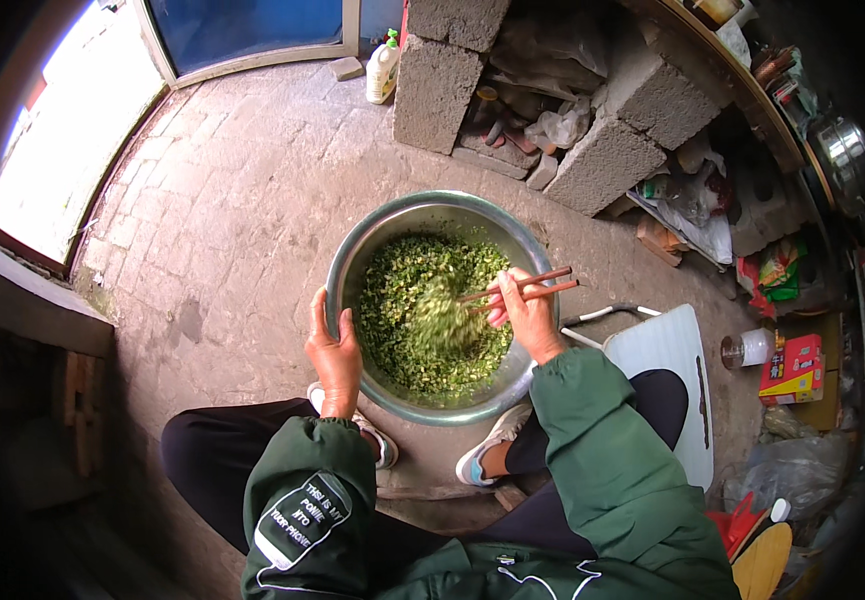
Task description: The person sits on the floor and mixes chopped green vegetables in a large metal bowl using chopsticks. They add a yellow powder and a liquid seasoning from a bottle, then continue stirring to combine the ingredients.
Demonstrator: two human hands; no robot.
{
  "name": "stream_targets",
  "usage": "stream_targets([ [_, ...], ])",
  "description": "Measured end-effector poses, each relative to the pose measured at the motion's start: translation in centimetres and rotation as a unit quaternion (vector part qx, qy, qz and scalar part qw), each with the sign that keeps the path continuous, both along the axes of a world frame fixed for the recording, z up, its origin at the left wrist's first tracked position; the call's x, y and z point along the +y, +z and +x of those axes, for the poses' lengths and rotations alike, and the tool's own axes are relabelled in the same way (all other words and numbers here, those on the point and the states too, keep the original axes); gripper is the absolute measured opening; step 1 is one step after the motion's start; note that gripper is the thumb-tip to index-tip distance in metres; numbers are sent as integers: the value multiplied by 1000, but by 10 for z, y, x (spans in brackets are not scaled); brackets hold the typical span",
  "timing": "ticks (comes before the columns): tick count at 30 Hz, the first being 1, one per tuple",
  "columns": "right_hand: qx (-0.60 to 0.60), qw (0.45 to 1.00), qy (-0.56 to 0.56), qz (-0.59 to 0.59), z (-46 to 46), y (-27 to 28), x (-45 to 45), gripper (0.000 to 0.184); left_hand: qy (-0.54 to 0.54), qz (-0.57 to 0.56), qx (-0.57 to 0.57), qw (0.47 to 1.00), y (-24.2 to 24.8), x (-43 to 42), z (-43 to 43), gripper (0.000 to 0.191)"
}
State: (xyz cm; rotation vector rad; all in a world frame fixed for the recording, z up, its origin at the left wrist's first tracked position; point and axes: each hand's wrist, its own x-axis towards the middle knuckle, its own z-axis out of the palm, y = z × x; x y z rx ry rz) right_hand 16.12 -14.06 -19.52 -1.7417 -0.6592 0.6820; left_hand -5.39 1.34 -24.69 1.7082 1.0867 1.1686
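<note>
A large round metal basin (443,196) stands on the floor in front of my feet. Finely chopped green filling (402,300) covers its bottom, and a patch near the middle is blurred by motion. My left hand (336,351) grips the basin's left rim, thumb inside and fingers outside. Above the right side of the basin, my right hand (526,315) holds a pair of brown chopsticks (545,283), whose tips reach into the blurred patch.
Concrete blocks (436,94) and a white bottle with a green pump (382,69) stand beyond the basin. To the right are a light folding stool or chair (665,375), a clear jar (747,349) and a red box (792,367). An open doorway (79,120) is at upper left.
</note>
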Motion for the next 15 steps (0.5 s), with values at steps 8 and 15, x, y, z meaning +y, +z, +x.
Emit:
stream_targets([
  [8,-57,977,196,67,-49,6,-5,19,-8,-38,30,999,-3,-1,-3,47],
  [15,-138,989,-26,54,20,2,9,32,-9,-66,43,997,-2,-1,-5,47],
])
